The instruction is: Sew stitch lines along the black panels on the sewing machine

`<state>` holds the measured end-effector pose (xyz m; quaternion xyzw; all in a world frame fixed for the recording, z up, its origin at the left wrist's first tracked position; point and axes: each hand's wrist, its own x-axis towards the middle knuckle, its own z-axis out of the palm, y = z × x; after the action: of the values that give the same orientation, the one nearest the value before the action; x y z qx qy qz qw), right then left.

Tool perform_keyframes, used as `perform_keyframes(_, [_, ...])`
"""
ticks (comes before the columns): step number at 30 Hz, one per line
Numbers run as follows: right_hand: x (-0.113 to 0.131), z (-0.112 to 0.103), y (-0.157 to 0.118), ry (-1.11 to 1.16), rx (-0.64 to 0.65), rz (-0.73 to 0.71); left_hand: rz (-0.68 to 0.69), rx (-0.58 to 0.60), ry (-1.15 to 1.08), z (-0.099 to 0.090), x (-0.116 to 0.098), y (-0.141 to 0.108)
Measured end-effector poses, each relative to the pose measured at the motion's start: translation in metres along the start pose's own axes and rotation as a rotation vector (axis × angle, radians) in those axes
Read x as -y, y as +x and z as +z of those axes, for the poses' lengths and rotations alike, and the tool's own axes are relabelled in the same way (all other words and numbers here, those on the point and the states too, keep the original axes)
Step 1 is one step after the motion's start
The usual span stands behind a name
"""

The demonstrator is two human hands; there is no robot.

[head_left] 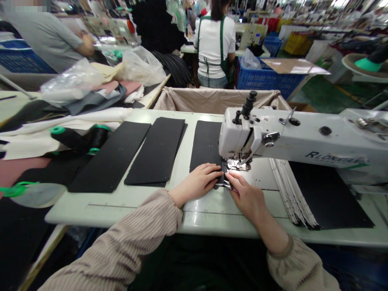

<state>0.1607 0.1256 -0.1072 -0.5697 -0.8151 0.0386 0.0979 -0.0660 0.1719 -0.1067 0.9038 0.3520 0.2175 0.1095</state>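
A black panel (204,141) lies under the head of a white sewing machine (235,131), its right edge at the lit presser foot (239,164). My left hand (198,180) rests flat on the panel's near end, fingers stretched towards the foot. Close beside it, my right hand (248,198) is closed around small metal scissors (226,184), whose blades point left at the panel's near edge. My right index finger reaches to the panel's edge just in front of the foot. The scissors' handles are mostly hidden in my palm.
More black panels (156,151) lie to the left, beside another black panel (110,157). At right sits a fanned stack of pale-edged black panels (330,196). Black thread cones (71,139) lie far left. Behind the table is a cloth-lined bin (194,100); a co-worker (216,46) sits beyond.
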Motion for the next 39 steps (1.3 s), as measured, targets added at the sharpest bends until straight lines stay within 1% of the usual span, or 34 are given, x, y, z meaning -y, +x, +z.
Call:
perform_keyframes(8, [0.0,0.002,-0.001,0.014,-0.013,-0.013,-0.019,-0.007,0.006,-0.001,-0.001,0.002])
perform_keyframes(16, [-0.001,0.002,-0.001,0.001,-0.023,-0.012,-0.093,-0.018,-0.004,0.006,0.006,0.006])
perform_keyframes(20, [0.0,0.001,-0.001,0.008,-0.024,-0.011,-0.118,-0.003,-0.006,0.006,0.006,0.008])
perform_keyframes(24, [0.0,0.001,-0.001,0.027,-0.02,-0.012,-0.122,0.013,-0.011,0.005,0.006,0.009])
perform_keyframes(29, [-0.001,0.002,-0.001,0.033,-0.019,-0.01,-0.135,-0.009,-0.026,0.006,0.007,0.01])
perform_keyframes(39, [0.0,0.003,-0.002,0.024,-0.012,-0.011,-0.101,0.023,0.0,0.005,0.01,0.015])
